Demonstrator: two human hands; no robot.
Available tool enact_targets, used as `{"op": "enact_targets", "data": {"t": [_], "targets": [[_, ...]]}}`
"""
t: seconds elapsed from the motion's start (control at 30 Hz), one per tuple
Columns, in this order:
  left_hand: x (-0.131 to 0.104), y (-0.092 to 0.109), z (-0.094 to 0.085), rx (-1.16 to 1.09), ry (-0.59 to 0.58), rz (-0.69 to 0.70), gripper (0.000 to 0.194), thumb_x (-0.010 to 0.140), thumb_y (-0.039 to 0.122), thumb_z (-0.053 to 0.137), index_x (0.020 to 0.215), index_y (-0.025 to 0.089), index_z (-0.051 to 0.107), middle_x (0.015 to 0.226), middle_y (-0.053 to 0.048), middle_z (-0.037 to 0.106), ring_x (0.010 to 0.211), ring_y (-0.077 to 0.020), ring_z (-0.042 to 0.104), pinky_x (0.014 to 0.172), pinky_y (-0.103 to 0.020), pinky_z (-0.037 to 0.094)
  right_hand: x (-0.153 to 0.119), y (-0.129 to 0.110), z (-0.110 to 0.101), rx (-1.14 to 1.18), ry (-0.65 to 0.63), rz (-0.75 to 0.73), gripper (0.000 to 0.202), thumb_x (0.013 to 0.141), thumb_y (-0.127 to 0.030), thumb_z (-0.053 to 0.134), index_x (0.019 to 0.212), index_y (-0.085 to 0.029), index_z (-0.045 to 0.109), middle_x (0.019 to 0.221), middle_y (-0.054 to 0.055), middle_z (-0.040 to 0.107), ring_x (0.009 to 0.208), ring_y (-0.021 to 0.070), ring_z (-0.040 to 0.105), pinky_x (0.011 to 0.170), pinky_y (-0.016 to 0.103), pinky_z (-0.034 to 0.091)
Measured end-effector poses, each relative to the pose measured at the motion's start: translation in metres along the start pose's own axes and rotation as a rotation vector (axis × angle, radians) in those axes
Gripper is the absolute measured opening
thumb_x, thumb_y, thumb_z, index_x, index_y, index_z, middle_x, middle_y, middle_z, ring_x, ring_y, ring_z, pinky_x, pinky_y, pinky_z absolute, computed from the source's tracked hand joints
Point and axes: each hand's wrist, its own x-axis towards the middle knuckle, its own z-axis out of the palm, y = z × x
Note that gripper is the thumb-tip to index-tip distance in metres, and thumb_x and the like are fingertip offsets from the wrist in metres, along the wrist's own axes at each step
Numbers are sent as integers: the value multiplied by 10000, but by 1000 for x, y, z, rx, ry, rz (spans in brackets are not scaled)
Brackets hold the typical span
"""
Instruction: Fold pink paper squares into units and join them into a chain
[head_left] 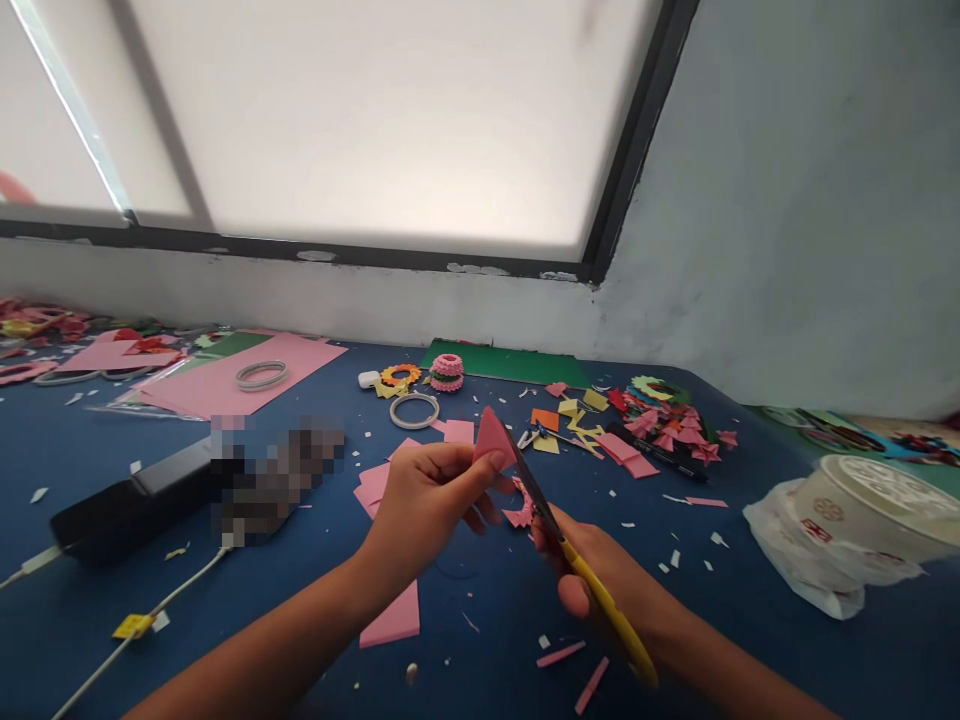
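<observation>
Between the thumb and fingers of my left hand [431, 480] is a folded piece of pink paper [492, 437], its pointed corner upward. My right hand [592, 560] grips scissors [600, 595] with yellow handles. Their dark blades lie along the right edge of the pink paper; whether they are cutting into it I cannot tell. Behind my hands, a scalloped pink paper ring [519, 505] lies partly hidden on the blue table. More pink paper pieces [391, 615] rest below and beside my left wrist.
Paper scraps and a black marker [660, 452] lie at the back right. A bagged tub [840, 520] stands far right. Grey rings [414, 411], a pink-and-green paper ring stack [447, 373] and a green sheet [510, 364] sit toward the wall. A black device [135, 500] with cables is left.
</observation>
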Motion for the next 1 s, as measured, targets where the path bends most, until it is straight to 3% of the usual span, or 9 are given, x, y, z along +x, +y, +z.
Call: {"op": "enact_targets", "data": {"t": [0.27, 0.67, 0.9, 1.0], "targets": [[0, 0, 1, -36, -12, 4, 232, 729, 359, 643, 615, 165, 699, 523, -29, 650, 377, -91, 536, 401, -202, 457, 0, 2, 2, -26, 18, -38, 672, 637, -849, 324, 815, -210, 426, 707, -7, 501, 569, 137, 400, 507, 233, 323], [-1, -2, 0, -64, -22, 2, 217, 734, 354, 641, 634, 172, 704, 635, -39, 694, 430, -103, 583, 406, -194, 473, -1, -6, 1, -51, 0, -30, 782, 481, -932, 230, 722, -206, 394, 625, -15, 483, 526, 134, 404, 495, 243, 311], [-1, -1, -2, -55, -25, -6, 221, 728, 363, 650, 637, 168, 703, 629, -39, 697, 420, -106, 584, 406, -200, 464, -1, -5, 2, -70, 2, -39, 754, 520, -922, 238, 696, -206, 394, 604, -8, 520, 513, 137, 432, 493, 242, 314], [-1, -2, -2, -63, -31, -10, 218, 729, 365, 652, 644, 170, 701, 636, -38, 701, 417, -101, 586, 406, -194, 468, -2, -6, 2, -105, 10, -5, 653, 641, -852, 316, 689, -206, 400, 593, -10, 531, 510, 134, 449, 488, 233, 320]]}}
